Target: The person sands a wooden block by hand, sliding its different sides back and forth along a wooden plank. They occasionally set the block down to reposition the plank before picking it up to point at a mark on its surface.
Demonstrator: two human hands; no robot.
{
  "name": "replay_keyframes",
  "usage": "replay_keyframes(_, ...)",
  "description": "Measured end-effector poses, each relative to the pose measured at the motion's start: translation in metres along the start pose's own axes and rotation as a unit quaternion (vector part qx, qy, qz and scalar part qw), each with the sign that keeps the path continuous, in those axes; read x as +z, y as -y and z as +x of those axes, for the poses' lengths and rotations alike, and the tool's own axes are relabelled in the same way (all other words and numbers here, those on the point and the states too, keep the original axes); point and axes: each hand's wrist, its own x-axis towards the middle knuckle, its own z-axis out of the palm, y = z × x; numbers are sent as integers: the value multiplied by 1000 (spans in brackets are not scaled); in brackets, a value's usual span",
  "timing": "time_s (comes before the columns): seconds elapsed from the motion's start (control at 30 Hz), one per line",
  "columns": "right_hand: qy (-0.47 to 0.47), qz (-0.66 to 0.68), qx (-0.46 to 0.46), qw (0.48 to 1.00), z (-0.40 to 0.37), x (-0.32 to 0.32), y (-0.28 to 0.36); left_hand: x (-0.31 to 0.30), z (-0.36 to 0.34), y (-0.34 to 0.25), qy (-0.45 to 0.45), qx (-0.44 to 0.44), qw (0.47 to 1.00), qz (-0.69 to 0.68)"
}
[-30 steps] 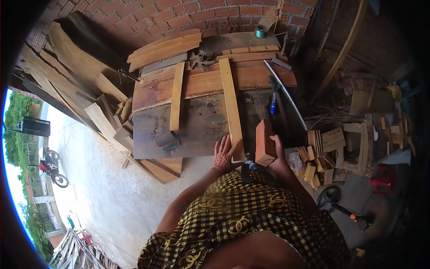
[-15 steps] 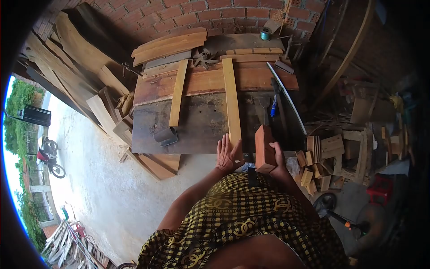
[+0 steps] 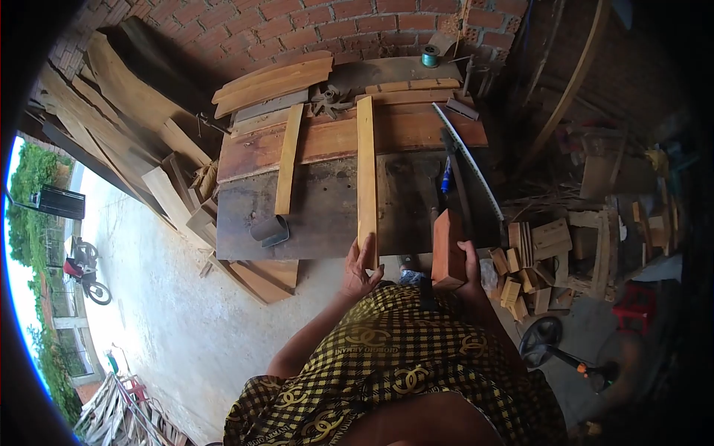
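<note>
My left hand grips the near end of a long pale wooden strip, which lies lengthwise on the dark workbench. In my right hand is a reddish wooden block, held upright at the bench's near edge. A shorter pale strip lies to the left, with a curved dark metal piece by its near end. Beyond the block are a blue marker and a long saw blade.
Reddish planks, a metal fan-like part and a green spool are on the bench's far side. Boards lean at the left. Wood offcuts pile at the right, near a red stool.
The long strip has shifted left with my left hand, whose spread fingers have closed round its near end. My right hand and the block have moved slightly right.
</note>
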Motion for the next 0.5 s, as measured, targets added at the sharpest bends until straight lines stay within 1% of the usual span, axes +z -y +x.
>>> replay_keyframes(0.03,-1,0,1,1000,3,-5,-1,-1,0,0,11,-16,1000,3)
replay_keyframes(0.1,26,-12,-25,999,15,-19,-2,0,0,-4,9,-27,1000,2)
replay_keyframes(0.13,27,-13,-24,999,17,-23,-2,0,0,-6,7,-36,999,2)
replay_keyframes(0.2,46,-15,-18,999,20,-23,-2,7,0,-2,-5,-34,999,7)
replay_keyframes(0.3,46,-14,-15,999,15,-15,-2,12,-1,4,-17,-25,999,16)
replay_keyframes(0.37,47,-34,-14,998,30,-32,-4,12,-2,5,-20,-21,999,21)
replay_keyframes(0.43,49,-53,-14,997,25,-21,-2,12,-3,5,-22,-18,999,14)
replay_keyframes(0.5,28,-39,14,999,11,-7,0,13,-3,5,-28,-24,999,16)
